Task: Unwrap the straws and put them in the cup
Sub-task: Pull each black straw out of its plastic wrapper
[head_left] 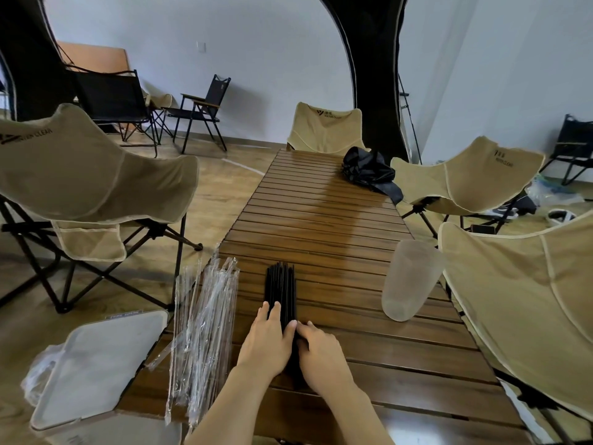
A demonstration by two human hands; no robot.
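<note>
Black thin plastic straws (280, 284) look all unwrapped, bundled flat on brown slatted wooden table (321, 203) between left hand (268, 343), fingers straight and together on them, and right hand (321, 351), fingers bent, grip unclear; clear plastic wrappers (205, 329) piled left, frosted plastic cup (409, 281) empty, loading remains.

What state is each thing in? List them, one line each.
black straws: unwrapped, bundled flat on the table, between both hands.
clear wrappers: piled loose at the table's left edge.
frosted cup: upright, empty.
left hand: fingers straight on the straws.
right hand: pressed against the bundle's right side.
black bag: crumpled, far end.
</note>
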